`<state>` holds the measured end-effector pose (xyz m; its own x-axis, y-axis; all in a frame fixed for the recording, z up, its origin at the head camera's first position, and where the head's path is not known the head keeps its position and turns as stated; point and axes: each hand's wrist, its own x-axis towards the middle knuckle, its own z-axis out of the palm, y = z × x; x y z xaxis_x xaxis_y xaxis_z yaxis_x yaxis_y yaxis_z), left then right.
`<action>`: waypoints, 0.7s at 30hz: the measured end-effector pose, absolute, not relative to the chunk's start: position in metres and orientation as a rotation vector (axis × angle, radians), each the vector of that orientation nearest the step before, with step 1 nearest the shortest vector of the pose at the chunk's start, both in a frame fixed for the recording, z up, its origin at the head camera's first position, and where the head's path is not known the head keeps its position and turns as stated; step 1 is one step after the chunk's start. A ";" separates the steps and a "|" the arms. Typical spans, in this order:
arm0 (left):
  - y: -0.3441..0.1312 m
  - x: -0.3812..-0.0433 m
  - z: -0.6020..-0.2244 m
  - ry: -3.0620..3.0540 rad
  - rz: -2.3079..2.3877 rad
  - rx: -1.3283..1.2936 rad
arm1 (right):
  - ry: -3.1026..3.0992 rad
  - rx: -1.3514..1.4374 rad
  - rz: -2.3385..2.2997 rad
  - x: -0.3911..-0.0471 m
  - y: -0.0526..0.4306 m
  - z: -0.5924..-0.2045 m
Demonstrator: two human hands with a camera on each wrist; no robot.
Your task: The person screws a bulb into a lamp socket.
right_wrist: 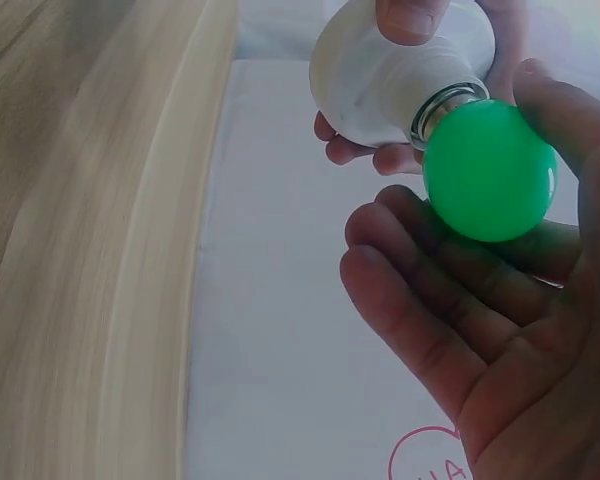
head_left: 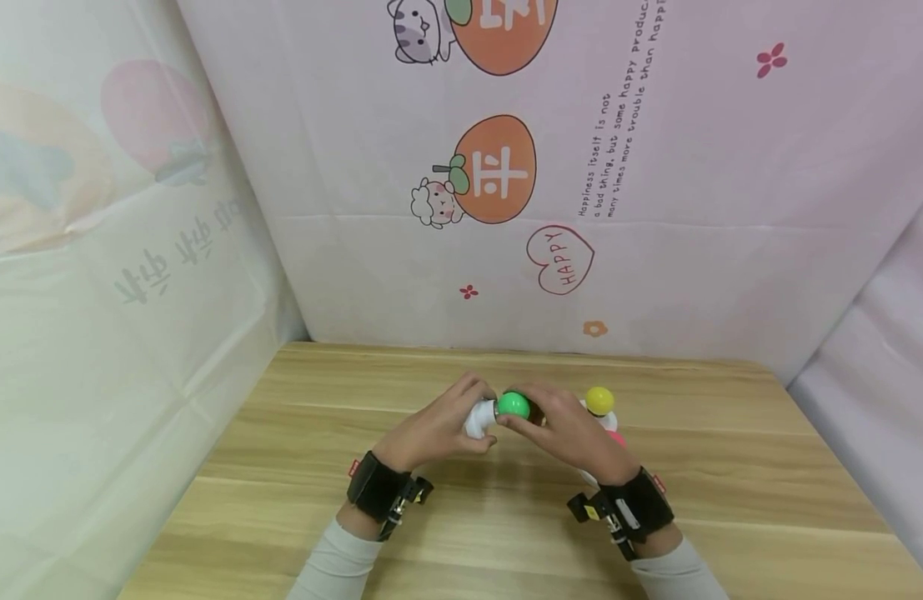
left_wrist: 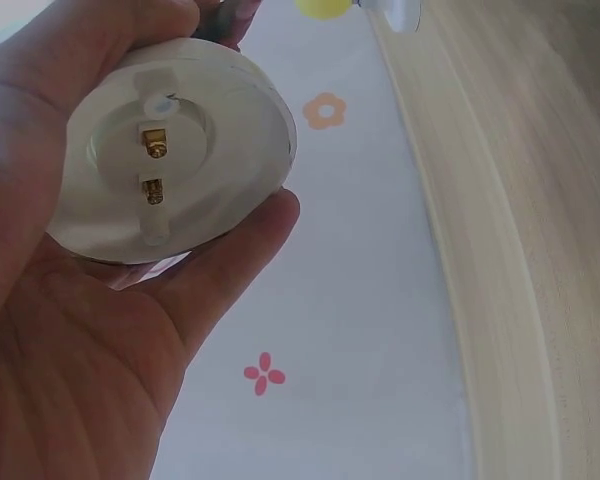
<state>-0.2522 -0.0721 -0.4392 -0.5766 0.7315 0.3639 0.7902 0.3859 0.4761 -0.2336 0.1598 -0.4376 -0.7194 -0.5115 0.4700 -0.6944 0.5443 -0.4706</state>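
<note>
My left hand (head_left: 438,425) grips a white lamp holder (head_left: 479,418) by its sides, tipped so its mouth points right. In the left wrist view the holder's round underside (left_wrist: 235,150) shows two brass terminals. My right hand (head_left: 577,425) holds a round green light bulb (head_left: 514,405), thumb on one side and fingers curved beneath in the right wrist view. The green bulb's metal base sits at the holder's mouth, with some bare metal (right_wrist: 445,108) showing between them. Both things are held up over the table.
Behind my right hand, a yellow bulb (head_left: 599,401) stands in a white holder (head_left: 611,422) on the wooden table (head_left: 318,500). A pink bulb (head_left: 617,438) beside it is mostly hidden by that hand. Printed white cloth (head_left: 356,275) rises behind the table and along its sides.
</note>
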 end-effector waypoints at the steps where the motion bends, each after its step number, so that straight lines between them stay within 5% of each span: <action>1: -0.072 -0.252 -0.439 -2.535 -0.952 -1.397 | -2.509 0.994 0.935 -0.233 0.160 -0.438; 21: -0.073 -0.251 -0.438 -2.532 -0.939 -1.355 | -2.403 1.067 0.950 -0.233 0.160 -0.438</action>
